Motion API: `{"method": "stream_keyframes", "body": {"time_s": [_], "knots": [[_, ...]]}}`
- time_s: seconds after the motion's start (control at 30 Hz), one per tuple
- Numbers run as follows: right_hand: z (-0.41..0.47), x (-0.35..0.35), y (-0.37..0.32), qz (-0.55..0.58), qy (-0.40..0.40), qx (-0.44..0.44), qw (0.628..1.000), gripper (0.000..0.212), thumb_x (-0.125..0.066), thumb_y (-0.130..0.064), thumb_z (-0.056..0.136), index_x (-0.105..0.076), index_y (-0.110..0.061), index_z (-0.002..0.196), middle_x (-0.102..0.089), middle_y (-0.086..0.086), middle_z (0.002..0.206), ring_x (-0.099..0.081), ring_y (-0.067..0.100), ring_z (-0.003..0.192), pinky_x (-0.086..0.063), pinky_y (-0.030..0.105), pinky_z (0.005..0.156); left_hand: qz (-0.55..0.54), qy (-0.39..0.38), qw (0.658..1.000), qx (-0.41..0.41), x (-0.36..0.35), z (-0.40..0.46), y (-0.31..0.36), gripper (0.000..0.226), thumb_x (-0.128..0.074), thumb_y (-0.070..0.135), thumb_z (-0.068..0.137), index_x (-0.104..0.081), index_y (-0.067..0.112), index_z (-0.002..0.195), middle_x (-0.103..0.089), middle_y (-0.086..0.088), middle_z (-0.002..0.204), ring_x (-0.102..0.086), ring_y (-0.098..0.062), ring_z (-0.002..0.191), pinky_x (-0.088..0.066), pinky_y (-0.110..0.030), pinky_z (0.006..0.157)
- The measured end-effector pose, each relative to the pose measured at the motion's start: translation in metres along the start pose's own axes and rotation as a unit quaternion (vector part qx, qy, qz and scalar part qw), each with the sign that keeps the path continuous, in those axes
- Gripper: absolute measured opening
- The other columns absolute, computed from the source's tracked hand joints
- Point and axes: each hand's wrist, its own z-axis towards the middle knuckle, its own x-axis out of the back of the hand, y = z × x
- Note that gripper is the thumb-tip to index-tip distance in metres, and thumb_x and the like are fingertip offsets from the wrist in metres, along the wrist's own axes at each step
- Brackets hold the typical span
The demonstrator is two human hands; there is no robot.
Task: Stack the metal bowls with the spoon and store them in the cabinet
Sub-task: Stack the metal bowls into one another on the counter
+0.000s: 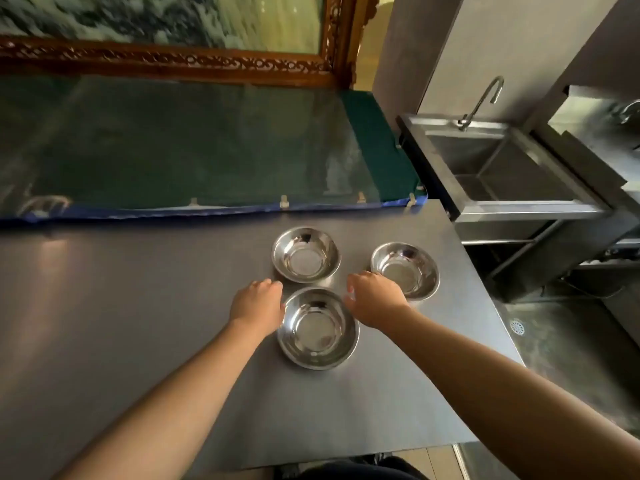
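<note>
Three empty metal bowls stand apart on the grey counter (138, 323). The near bowl (317, 329) lies between my two hands. My left hand (257, 304) rests at its left rim and seems to touch it, fingers curled. My right hand (375, 297) hovers at its upper right with fingers spread, and it covers the near-left rim of the right bowl (408, 270). The far bowl (305, 254) stands just beyond my left hand. No spoon and no cabinet are in view.
A green cloth under a glass sheet (194, 147) covers the table behind the counter, below a carved wooden frame (166, 60). To the right are a steel sink (498, 168) with a tap (481, 98) and a floor drain (517, 328). The counter's edge runs close to the right bowl.
</note>
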Motion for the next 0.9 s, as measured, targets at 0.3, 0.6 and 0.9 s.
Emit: {"method": "stream_keyframes", "body": {"time_s": [0.3,0.6,0.9], "knots": [[0.007,-0.048,0.025,0.031,-0.085,-0.021,0.996,0.025,-0.053,-0.026,0.094,-0.062,-0.015,0.114,-0.069,0.006,0.109,-0.065,0.030,0.098,-0.055,0.041,0.081,-0.025,-0.067,0.995,0.075,-0.054,-0.019,0.007,0.021,-0.059,0.031,0.093,-0.059,0.017,0.108,-0.067,-0.004,0.113,-0.065,-0.031,0.106,-0.051,-0.038,0.081],[0.014,-0.090,0.049,0.118,-0.140,-0.028,0.983,0.030,-0.054,-0.025,0.095,-0.046,-0.017,0.123,-0.070,0.009,0.102,-0.066,0.032,0.086,-0.052,0.038,0.069,-0.131,-0.060,0.970,0.198,-0.077,-0.037,0.037,0.030,-0.059,0.020,0.094,-0.052,0.013,0.122,-0.065,-0.010,0.118,-0.065,-0.034,0.106,-0.052,-0.041,0.081],[0.013,-0.104,0.072,0.292,-0.192,-0.108,0.931,0.041,-0.064,-0.022,0.088,-0.057,-0.014,0.128,-0.072,0.005,0.105,-0.068,0.027,0.096,-0.056,0.036,0.080,-0.277,-0.029,0.896,0.346,-0.086,-0.046,0.061,0.031,-0.059,0.009,0.088,-0.063,0.008,0.119,-0.067,-0.013,0.117,-0.066,-0.034,0.104,-0.052,-0.037,0.086]]}}
